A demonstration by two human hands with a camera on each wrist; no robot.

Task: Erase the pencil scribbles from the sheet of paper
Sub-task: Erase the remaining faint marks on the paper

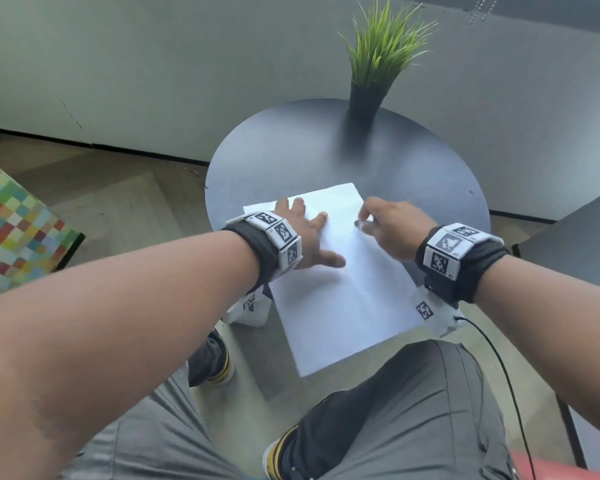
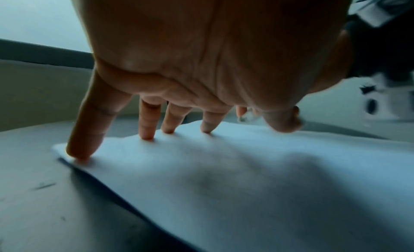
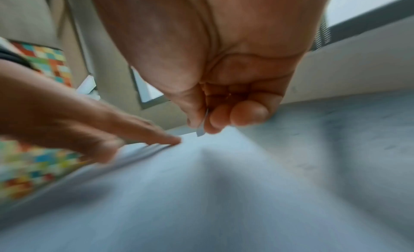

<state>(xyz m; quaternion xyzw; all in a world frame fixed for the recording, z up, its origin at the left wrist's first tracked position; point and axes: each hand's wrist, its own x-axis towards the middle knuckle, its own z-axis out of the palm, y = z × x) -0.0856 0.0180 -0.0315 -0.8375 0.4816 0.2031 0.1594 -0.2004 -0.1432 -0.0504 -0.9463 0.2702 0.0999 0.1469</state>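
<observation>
Head view: looking down on a round dark table (image 1: pixel 326 150) with a potted grass plant (image 1: pixel 378 64) standing at its far edge and a white sheet of paper (image 1: pixel 343 289) lying across the near half, its near end overhanging the rim above the lap. Left hand (image 1: pixel 303 237) lying flat on the sheet's far left part, fingers spread, most likely pinning it so that rubbing cannot drag or crease it. Right hand (image 1: pixel 392 226) hovering over the far right part, fingertips drawn together on a small pale eraser (image 1: pixel 361 225), tip aimed down at the paper. Pencil scribbles too faint to make out here. Left wrist view: spread fingertips (image 2: pixel 147 133) pressing down near the sheet's far corner, paper (image 2: pixel 246 176) buckling slightly beneath; table surface (image 2: pixel 44 185) showing alongside. Right wrist view, blurred: thumb and fingers (image 3: pixel 215 119) pinching a thin pale sliver of eraser (image 3: pixel 201 131) just above the paper (image 3: pixel 201 193), contact impossible to confirm; the left hand (image 3: pixel 112 131) bracing the sheet close beside, seemingly keeping the working patch taut.
</observation>
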